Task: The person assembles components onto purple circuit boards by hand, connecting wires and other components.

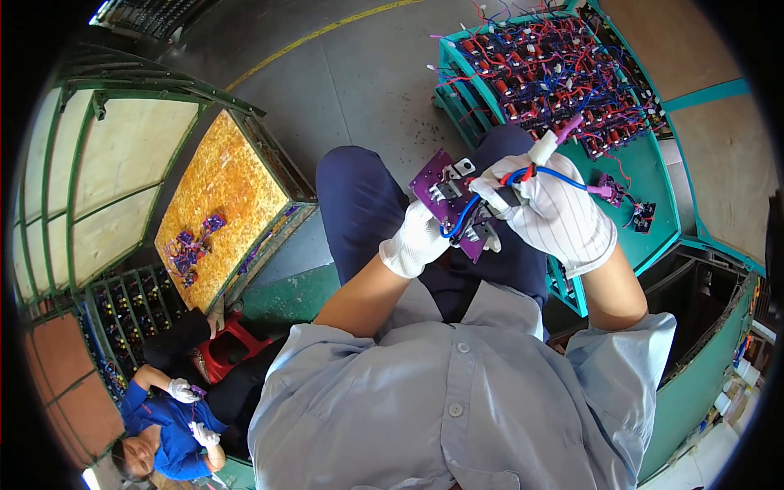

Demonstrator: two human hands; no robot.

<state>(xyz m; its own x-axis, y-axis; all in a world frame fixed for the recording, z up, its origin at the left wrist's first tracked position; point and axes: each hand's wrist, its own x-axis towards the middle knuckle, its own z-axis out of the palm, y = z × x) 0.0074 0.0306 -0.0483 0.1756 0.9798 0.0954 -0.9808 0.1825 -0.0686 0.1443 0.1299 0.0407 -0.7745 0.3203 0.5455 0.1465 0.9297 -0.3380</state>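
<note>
The left hand grips a purple circuit board above the legs; the right hand is closed on its wires. A hard tug could strain their joints. Boards crowd the right teal surface; a co-worker sits near left.

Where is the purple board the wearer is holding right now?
In the head view, the purple board is slightly above and right of centre, between the left hand and the right hand.
</note>
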